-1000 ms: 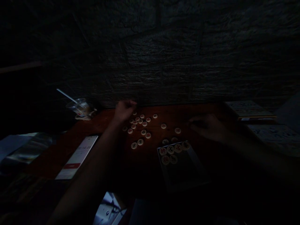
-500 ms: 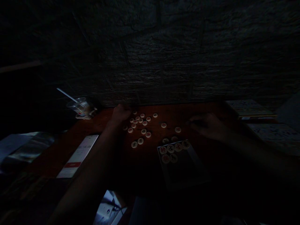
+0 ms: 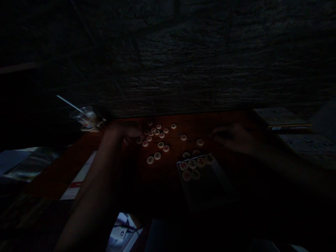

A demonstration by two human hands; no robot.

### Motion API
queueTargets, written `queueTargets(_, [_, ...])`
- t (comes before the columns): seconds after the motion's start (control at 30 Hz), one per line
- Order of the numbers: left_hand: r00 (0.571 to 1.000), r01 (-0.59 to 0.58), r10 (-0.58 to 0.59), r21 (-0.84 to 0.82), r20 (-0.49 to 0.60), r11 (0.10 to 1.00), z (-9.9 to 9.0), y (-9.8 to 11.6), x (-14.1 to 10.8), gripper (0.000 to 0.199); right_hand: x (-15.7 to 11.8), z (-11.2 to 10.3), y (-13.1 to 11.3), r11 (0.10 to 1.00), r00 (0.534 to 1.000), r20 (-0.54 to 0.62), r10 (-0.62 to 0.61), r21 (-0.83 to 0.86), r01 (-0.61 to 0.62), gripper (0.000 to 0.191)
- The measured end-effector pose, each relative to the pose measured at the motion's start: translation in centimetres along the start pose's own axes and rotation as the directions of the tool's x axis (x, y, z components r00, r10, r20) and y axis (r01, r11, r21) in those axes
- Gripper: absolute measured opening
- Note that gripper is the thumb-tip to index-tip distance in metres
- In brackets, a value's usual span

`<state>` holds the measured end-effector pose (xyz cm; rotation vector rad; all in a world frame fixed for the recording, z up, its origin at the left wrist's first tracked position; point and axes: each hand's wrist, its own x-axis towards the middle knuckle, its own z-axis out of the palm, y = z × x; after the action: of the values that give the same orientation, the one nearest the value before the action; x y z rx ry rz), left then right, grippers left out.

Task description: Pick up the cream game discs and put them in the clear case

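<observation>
In dim light, a loose group of round Chinese chess pieces [image 3: 162, 135] with red or black characters lies on the reddish wooden table [image 3: 173, 178]. At the group's left edge is my left hand [image 3: 132, 132], fingers stretched toward the nearest pieces and the thumb apart below. My right hand [image 3: 231, 137] hovers right of a lone red piece [image 3: 200, 142], fingertips drawn together; whatever they hold is too dark to make out. Closer to me lies a shallow clear-edged box [image 3: 210, 189], with several pieces set in rows at its far end.
A plastic cup [image 3: 88, 117] with a straw stands at the far left. Nearer is a phone [image 3: 78, 180], partly behind my left forearm. Flat boxes [image 3: 282, 118] lie at the right. A rough brick wall [image 3: 183, 70] rises along the table's far edge.
My left hand has shifted from beyond the group's left edge toward me, and its fingers now reach to the pieces. My right hand stays nearly in place. The view has tilted slightly.
</observation>
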<state>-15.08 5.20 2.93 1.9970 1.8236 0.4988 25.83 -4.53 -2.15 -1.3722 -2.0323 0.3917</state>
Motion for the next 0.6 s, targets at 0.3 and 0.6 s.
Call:
queueTargets(0.3, [0.892,0.189,-0.237,0.158,0.386,0.969,-0.5,1.8,-0.3,0.024,0.0,0.2,0.1,1.0,1.0,0.004,-0.013,0.004,0.013,0.026])
queueTargets(0.6, [0.954,0.0,0.01,-0.032,0.299,0.999,-1.3,3.2,0.1,0.013,0.1,-0.1,-0.2,1.0,0.999,0.04,-0.003,-0.016,0.004,0.024])
